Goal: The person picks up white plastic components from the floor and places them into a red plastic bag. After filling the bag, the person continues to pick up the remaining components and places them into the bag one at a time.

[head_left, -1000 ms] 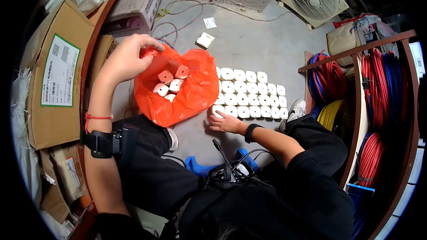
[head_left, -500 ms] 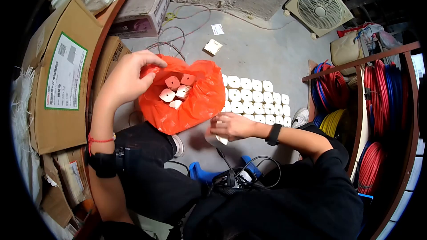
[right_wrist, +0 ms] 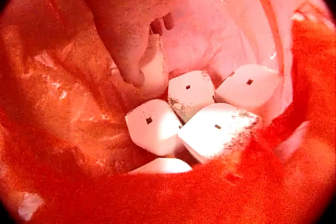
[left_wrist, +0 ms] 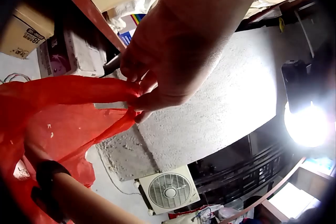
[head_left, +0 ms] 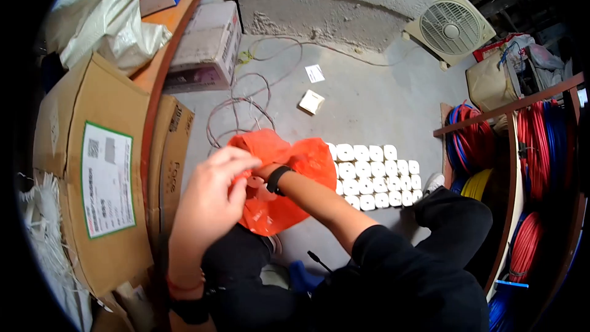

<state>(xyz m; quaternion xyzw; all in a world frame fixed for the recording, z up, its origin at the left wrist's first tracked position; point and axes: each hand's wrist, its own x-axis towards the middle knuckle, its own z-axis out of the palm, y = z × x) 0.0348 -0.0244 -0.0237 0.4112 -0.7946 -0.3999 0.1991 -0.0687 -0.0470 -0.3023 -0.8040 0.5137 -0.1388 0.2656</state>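
Observation:
My left hand [head_left: 212,197] pinches the rim of a red plastic bag [head_left: 270,218]; the left wrist view shows the rim bunched between thumb and fingers. Down inside the bag, my right hand [right_wrist: 134,19] grips a white block [right_wrist: 156,69] by its sides. Below and beside it lie several white blocks [right_wrist: 155,129] with small square holes in their tops, some smudged with dirt. In the head view the bag hides most of the right hand. To the right of the bag, white blocks [head_left: 377,169] stand in rows on the floor.
A single cream-coloured block [head_left: 311,102] and a paper label [head_left: 314,73] lie farther out on the floor near loose cables [head_left: 236,107]. Cardboard boxes [head_left: 101,172] line the left side. On the right is a rack with wire coils [head_left: 470,135]; a fan [head_left: 450,29] stands behind.
My right hand has picked a white block from the near left end of the rows and carried it left into the bag. The left hand keeps hold of the bag's rim.

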